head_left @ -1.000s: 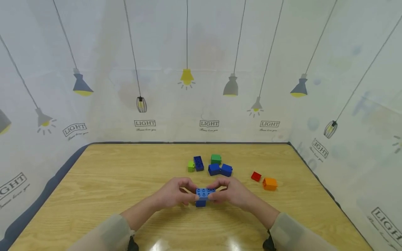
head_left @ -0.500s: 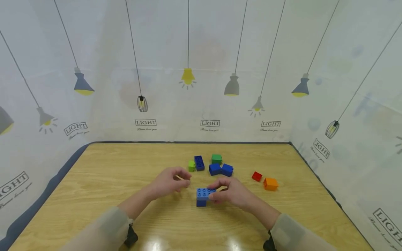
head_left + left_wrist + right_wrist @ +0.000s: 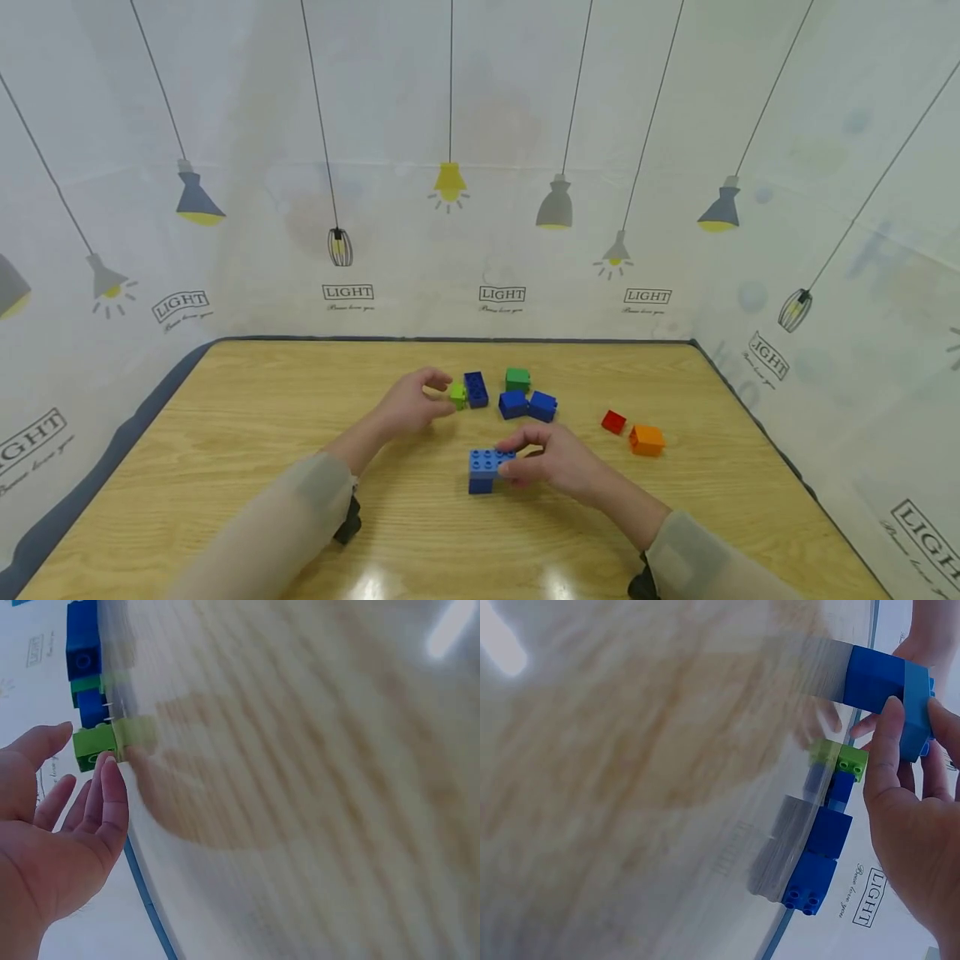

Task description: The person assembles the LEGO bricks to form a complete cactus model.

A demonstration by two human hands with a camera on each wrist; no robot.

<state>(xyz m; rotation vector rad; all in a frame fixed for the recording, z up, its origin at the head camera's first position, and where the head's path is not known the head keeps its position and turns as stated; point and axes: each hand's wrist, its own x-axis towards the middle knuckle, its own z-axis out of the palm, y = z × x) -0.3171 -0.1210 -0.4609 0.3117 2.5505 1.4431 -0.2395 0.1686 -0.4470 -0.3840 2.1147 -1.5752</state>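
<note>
I've got the right hand (image 3: 553, 467) pinching the right end of a light blue block (image 3: 483, 467), which sits on a dark blue block (image 3: 481, 485) on the table (image 3: 225, 433) and overhangs it to the right. Left hand (image 3: 411, 407) is at the lime green block (image 3: 458, 396), thumb and fingers spread about it, no grasp; I can't tell if fingertips touch. Navy brick (image 3: 476, 389) just beside. I see a green block (image 3: 517, 379) behind two blue blocks (image 3: 513, 404); red block (image 3: 613, 422) and orange block (image 3: 646, 440) farther right.
</note>
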